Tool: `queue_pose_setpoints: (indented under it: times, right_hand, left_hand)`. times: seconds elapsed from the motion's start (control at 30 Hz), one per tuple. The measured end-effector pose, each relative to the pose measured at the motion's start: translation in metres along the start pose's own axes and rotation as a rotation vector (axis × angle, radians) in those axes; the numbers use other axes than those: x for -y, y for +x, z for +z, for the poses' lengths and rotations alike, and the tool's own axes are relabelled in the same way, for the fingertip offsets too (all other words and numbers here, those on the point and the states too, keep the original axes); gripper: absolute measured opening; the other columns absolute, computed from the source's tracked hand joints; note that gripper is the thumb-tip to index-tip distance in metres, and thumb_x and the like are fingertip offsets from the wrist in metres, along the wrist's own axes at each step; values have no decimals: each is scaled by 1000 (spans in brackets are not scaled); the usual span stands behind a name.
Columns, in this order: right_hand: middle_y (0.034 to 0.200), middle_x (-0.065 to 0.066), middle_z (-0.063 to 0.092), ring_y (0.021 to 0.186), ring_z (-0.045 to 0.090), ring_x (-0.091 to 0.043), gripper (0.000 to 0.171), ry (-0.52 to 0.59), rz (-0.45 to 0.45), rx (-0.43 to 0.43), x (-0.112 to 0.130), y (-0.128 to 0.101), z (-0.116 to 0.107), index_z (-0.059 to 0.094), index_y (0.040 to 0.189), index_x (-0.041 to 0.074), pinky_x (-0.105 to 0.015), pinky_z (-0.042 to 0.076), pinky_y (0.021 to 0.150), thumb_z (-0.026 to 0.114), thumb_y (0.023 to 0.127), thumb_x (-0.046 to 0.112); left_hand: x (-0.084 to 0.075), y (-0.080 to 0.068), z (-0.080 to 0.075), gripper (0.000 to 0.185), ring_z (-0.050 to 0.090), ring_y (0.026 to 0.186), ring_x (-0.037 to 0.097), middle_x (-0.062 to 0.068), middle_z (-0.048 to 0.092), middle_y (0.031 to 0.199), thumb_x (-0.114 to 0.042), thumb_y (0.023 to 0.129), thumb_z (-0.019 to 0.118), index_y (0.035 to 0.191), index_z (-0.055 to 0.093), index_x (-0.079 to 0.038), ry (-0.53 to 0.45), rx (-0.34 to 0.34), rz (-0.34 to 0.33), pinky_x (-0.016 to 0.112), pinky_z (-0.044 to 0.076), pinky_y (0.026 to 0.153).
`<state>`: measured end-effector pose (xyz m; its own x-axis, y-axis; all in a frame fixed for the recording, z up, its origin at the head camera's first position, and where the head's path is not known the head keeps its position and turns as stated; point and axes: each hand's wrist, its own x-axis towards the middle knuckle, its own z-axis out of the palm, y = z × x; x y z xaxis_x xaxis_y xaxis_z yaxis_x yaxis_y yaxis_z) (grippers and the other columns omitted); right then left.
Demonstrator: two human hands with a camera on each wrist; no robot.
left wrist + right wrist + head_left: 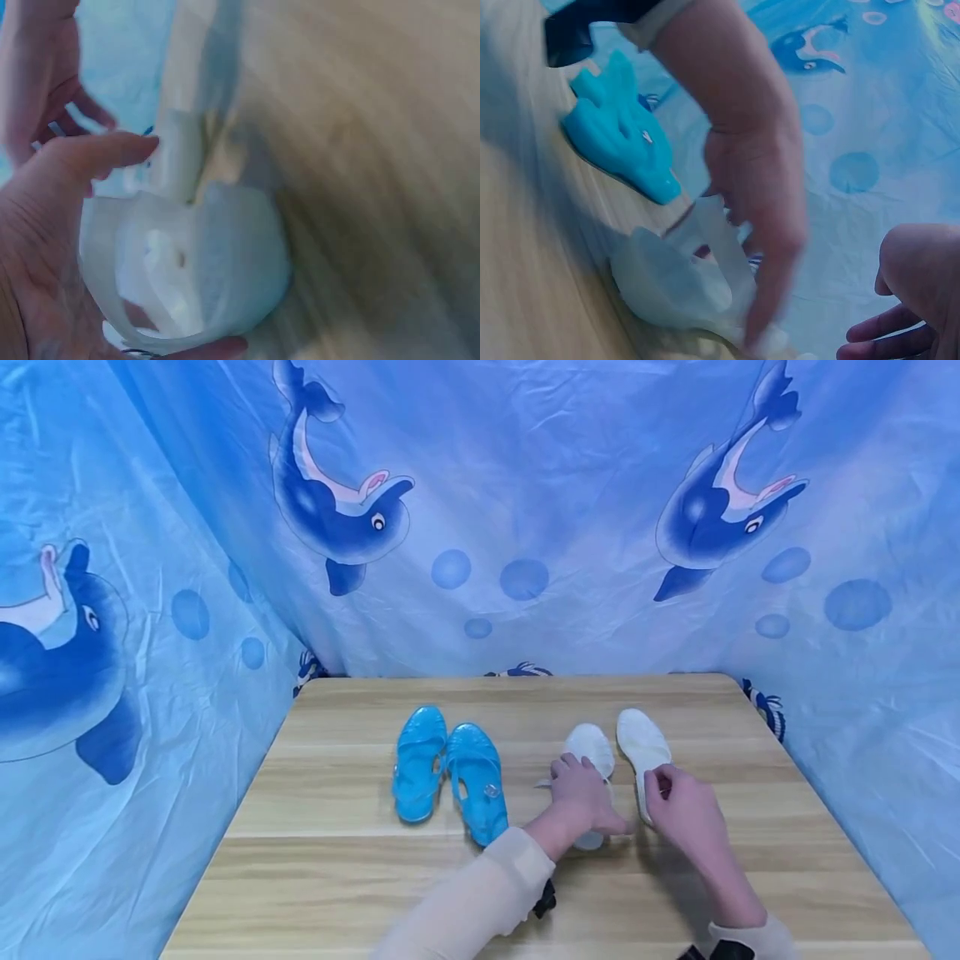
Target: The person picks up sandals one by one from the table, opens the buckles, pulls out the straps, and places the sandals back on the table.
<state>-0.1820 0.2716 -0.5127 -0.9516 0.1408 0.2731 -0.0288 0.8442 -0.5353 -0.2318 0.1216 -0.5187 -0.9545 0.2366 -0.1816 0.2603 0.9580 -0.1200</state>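
A pair of whitish sandals lies at the table's right. My left hand (585, 797) lies over the left white sandal (589, 745), hiding its middle. In the left wrist view its strap and heel (247, 262) stand beside my palm, with a fingertip along the sandal's side and the thumb stretched away from it. My right hand (686, 810) hovers by the heel end of the right white sandal (641, 739), fingers loosely bent. Nothing shows between those fingers in the right wrist view, where the right hand (922, 292) is apart from the sandals.
Two blue sandals, one (420, 760) and another (476, 777), lie side by side left of my left forearm. The wooden table (322, 868) has blue dolphin-print curtains (480, 510) behind it and at both sides.
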Motion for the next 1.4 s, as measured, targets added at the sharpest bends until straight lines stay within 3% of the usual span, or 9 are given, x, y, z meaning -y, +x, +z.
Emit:
queue_pose_setpoints:
  times: [0.1, 0.17, 0.43, 0.57, 0.7, 0.83, 1.0, 1.27, 1.4]
  right_hand:
    - [81, -7, 72, 69, 61, -21, 33, -1, 10, -13, -2, 1, -5, 75, 100, 3, -34, 47, 64, 53, 107, 27]
    - [83, -9, 73, 72, 63, -22, 33, 3, 8, -33, -2, 1, -8, 76, 102, 1, -35, 48, 65, 54, 107, 26]
    - [88, -13, 77, 76, 69, -24, 29, -4, -7, -97, -7, 8, -23, 76, 103, 0, -34, 50, 65, 58, 104, 23]
    - [88, -14, 77, 75, 69, -25, 28, -19, -31, -107, -16, 16, -30, 77, 100, 1, -34, 50, 64, 59, 104, 22]
    - [103, -22, 78, 87, 73, -37, 34, -50, -22, -32, -24, 23, -31, 76, 108, -1, -46, 56, 70, 59, 105, 29]
    - [123, -32, 72, 104, 70, -50, 54, -118, 3, 86, -30, 32, -27, 70, 125, -6, -55, 57, 74, 57, 106, 43]
    - [123, -36, 69, 102, 68, -51, 74, -184, 41, 183, -32, 49, -22, 58, 139, -8, -50, 56, 63, 56, 104, 56]
    - [133, -39, 63, 114, 64, -56, 85, -243, 61, 271, -35, 63, -11, 53, 143, -10, -57, 58, 74, 58, 99, 63]
    - [130, -40, 64, 111, 67, -54, 87, -249, 56, 296, -38, 64, -5, 52, 143, -12, -55, 58, 74, 61, 98, 61]
  left_hand:
    - [-2, 0, 3, 108, 51, 138, 29, 13, 57, 152, -84, 70, 74, 150, 54, -14, 86, -12, 1, 38, 47, 90]
    - [2, 1, 5, 96, 52, 140, 32, 16, 57, 152, -75, 70, 80, 142, 58, -15, 88, -25, -7, 39, 48, 88]
    - [52, 17, -5, 68, 67, 104, 18, 4, 74, 111, -57, 71, 91, 117, 68, -12, -15, -127, 48, 45, 47, 108]
    - [77, 24, -10, 56, 66, 104, 21, 4, 74, 109, -52, 77, 91, 110, 71, -12, -81, -142, 34, 47, 45, 110]
    - [91, 25, -11, 66, 63, 112, 28, 9, 72, 116, -50, 78, 92, 121, 67, -8, -153, -123, 13, 45, 47, 108]
    - [94, 24, -3, 80, 57, 121, 34, 15, 68, 123, -49, 75, 96, 132, 61, -5, -210, -108, -11, 41, 55, 99]
    - [93, 26, 1, 85, 54, 129, 40, 20, 64, 129, -44, 74, 97, 138, 57, -3, -239, -113, -26, 43, 61, 94]
    - [91, 23, 2, 84, 56, 123, 36, 19, 64, 127, -36, 74, 97, 139, 54, -4, -250, -120, -24, 42, 60, 88]
    - [90, 22, 0, 86, 56, 122, 35, 18, 63, 128, -36, 74, 97, 141, 53, -5, -242, -111, -29, 42, 60, 88]
